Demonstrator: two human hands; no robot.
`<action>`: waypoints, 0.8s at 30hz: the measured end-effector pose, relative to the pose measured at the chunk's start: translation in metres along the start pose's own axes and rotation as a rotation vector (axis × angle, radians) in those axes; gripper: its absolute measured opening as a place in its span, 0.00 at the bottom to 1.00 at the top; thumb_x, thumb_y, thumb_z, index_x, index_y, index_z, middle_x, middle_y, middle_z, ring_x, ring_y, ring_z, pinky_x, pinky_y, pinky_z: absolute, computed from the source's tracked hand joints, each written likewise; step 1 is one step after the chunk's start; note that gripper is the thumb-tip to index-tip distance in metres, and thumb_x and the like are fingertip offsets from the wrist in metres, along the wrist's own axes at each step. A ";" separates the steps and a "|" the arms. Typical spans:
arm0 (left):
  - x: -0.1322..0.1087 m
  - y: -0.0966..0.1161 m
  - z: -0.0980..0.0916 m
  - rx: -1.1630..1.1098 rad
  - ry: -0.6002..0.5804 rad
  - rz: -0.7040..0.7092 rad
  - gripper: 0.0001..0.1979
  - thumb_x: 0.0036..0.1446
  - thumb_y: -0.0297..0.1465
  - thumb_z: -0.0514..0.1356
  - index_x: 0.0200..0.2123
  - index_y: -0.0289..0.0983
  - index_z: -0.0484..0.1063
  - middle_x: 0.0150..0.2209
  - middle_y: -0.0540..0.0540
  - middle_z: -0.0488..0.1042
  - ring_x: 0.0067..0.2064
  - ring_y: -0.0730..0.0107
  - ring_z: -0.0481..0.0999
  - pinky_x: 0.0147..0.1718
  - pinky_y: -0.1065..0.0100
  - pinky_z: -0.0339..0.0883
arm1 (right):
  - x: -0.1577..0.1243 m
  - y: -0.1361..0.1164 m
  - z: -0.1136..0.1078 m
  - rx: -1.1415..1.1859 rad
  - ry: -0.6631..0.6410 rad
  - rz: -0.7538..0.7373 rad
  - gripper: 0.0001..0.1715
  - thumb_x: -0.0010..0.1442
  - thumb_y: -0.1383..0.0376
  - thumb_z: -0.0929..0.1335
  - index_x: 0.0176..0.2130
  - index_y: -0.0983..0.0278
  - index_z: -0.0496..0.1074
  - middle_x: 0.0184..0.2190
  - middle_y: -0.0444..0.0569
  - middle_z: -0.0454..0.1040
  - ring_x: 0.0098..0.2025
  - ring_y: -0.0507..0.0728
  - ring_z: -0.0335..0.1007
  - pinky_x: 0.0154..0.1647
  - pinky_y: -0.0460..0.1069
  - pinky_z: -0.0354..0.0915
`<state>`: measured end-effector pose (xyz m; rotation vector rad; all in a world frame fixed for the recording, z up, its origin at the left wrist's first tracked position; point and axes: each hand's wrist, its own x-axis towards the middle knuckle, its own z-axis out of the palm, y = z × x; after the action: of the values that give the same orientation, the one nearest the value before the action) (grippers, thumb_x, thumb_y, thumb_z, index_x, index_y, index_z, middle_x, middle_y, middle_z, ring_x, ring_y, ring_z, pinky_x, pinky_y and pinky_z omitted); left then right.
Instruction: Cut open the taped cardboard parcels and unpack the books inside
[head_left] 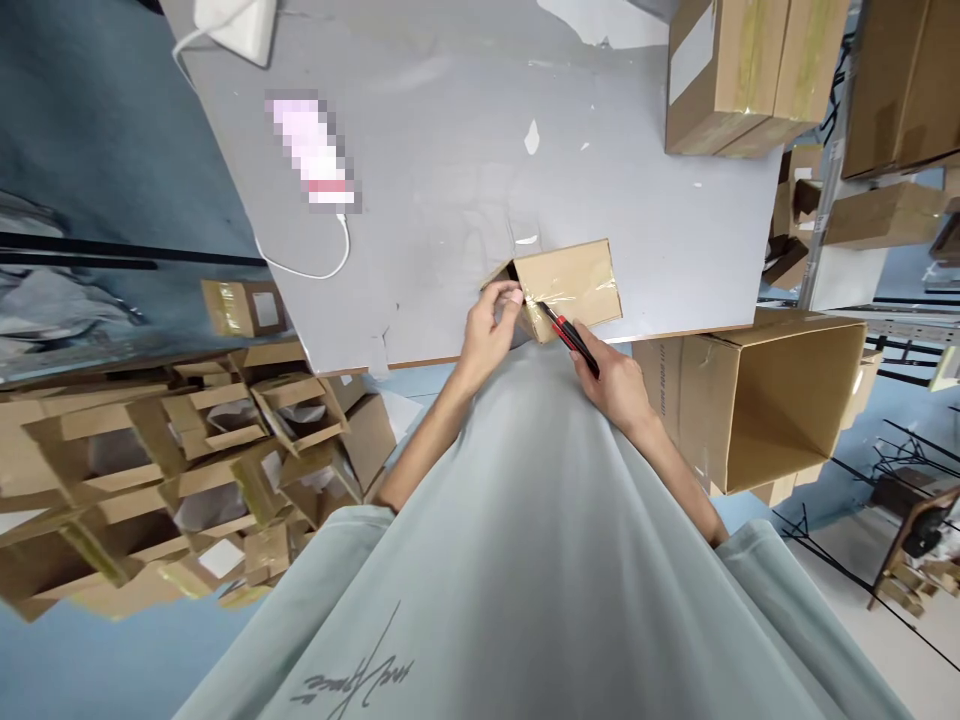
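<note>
A small cardboard box (pixel 574 275) lies slightly turned near the table's front edge, with clear tape on it and its left end partly open. My left hand (pixel 491 325) is at that open end, its thumb and fingers closed on the edge of a flap. In my right hand (pixel 616 385) is a red and black utility knife (pixel 570 338), pointing up and left. The knife's tip reaches the taped left edge of the box, close to my left fingertips. The box's inside is mostly hidden.
The grey table (pixel 420 220) bears a blurred-out phone (pixel 311 150) on a white cable and a white power block (pixel 236 25). Taped cartons (pixel 750 75) stand at the back right. A large open carton (pixel 780 400) is at my right; several opened boxes (pixel 210 470) lie at my left.
</note>
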<state>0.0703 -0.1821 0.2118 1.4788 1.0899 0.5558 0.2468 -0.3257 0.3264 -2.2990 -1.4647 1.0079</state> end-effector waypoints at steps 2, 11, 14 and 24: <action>0.005 -0.007 -0.002 -0.031 0.039 -0.027 0.27 0.78 0.58 0.54 0.50 0.41 0.76 0.47 0.42 0.83 0.51 0.59 0.84 0.55 0.60 0.79 | -0.001 -0.015 0.002 -0.075 -0.027 0.019 0.34 0.80 0.56 0.64 0.79 0.51 0.67 0.57 0.52 0.87 0.51 0.68 0.87 0.47 0.55 0.82; 0.023 -0.024 -0.015 -0.249 0.023 -0.151 0.16 0.67 0.47 0.69 0.39 0.41 0.77 0.36 0.48 0.82 0.37 0.66 0.81 0.38 0.68 0.75 | 0.001 -0.088 0.002 -0.497 -0.299 0.222 0.37 0.85 0.59 0.57 0.86 0.52 0.50 0.60 0.56 0.84 0.50 0.63 0.84 0.48 0.52 0.76; 0.023 -0.028 -0.022 -0.241 0.002 -0.139 0.16 0.67 0.48 0.69 0.38 0.41 0.77 0.35 0.48 0.82 0.37 0.66 0.81 0.38 0.67 0.75 | 0.004 -0.098 0.006 -0.532 -0.320 0.239 0.37 0.85 0.59 0.55 0.87 0.52 0.47 0.62 0.57 0.82 0.51 0.63 0.84 0.50 0.52 0.76; 0.027 -0.040 -0.027 -0.260 -0.073 -0.144 0.17 0.66 0.48 0.68 0.39 0.40 0.79 0.34 0.48 0.82 0.34 0.67 0.79 0.36 0.68 0.74 | 0.014 -0.128 0.021 -0.614 -0.345 0.301 0.37 0.86 0.60 0.54 0.87 0.57 0.47 0.61 0.62 0.83 0.51 0.65 0.87 0.55 0.56 0.79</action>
<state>0.0472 -0.1487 0.1743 1.1759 1.0169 0.5170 0.1463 -0.2569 0.3727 -2.9634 -1.7931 1.2138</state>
